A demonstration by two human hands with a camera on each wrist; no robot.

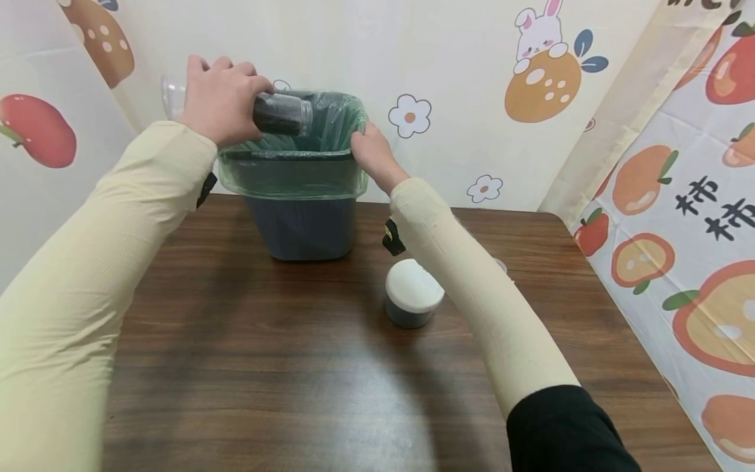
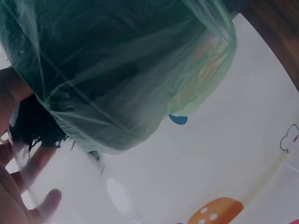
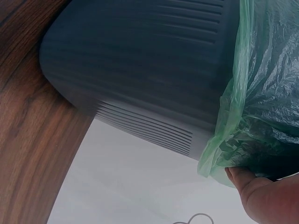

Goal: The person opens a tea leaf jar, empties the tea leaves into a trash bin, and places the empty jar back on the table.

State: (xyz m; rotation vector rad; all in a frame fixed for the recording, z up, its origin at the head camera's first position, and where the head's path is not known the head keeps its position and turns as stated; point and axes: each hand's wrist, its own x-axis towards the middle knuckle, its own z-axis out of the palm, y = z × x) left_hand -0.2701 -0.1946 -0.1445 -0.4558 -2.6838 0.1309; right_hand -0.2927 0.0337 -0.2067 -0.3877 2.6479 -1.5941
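My left hand [image 1: 224, 98] grips a clear jar [image 1: 303, 119] from above and holds it on its side, mouth toward the dark trash bin [image 1: 301, 229]. Dark, stringy contents [image 2: 35, 123] lie inside the jar toward its mouth, while the base end looks bare. A green plastic bag [image 1: 289, 178] lines the bin and folds down over its rim. At the bin's right edge, my right hand [image 1: 377, 154] holds the rim and bag, thumb outside. In the right wrist view, those fingers [image 3: 240, 177] press at the bag's folded edge, partly hidden by it.
A small tub with a white lid [image 1: 413, 285] stands on the brown wooden table [image 1: 283, 380], beside my right forearm. Part of a small round thing [image 1: 501, 265] shows behind that forearm. Fruit-patterned cloth [image 1: 460, 85] hangs behind the bin and along both sides.
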